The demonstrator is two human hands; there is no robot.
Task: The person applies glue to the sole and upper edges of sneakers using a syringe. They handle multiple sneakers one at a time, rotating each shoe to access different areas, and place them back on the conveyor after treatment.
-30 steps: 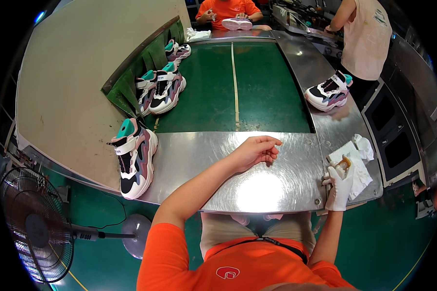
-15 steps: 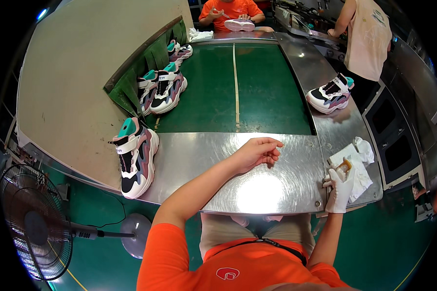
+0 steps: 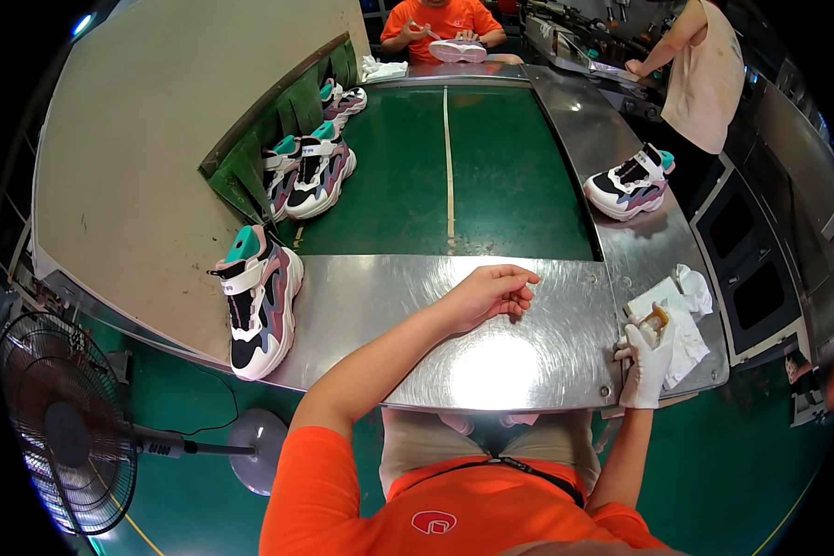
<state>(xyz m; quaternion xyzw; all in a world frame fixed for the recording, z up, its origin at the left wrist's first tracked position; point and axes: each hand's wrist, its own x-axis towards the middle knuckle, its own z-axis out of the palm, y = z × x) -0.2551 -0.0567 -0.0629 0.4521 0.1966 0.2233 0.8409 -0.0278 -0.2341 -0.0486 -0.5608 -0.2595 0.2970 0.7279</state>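
My bare left hand [image 3: 493, 296] lies at the middle of the metal tabletop [image 3: 394, 287]. Its fingers are loosely bent and apart, with nothing in them. At the right, my right hand [image 3: 647, 357] wears a white glove and is closed on a small amber-brown curved piece [image 3: 657, 316], whose exact kind I cannot make out. White cloths [image 3: 684, 341] lie beside and beyond that hand. A sneaker [image 3: 261, 306] in white, black and mauve with a teal lining stands at the table's left end. Another sneaker [image 3: 630, 185] stands on the metal ledge at the right.
More sneakers [image 3: 322, 174] line the green belt's [image 3: 510, 167] left side, beside hanging green flaps [image 3: 250, 181]. Across the belt a person in orange [image 3: 445, 23] holds a shoe. Another person [image 3: 704, 83] stands at the far right. A fan [image 3: 69, 431] is at the lower left.
Almost nothing differs. The person at the far right has shifted slightly; my hands and the sneakers keep their places.
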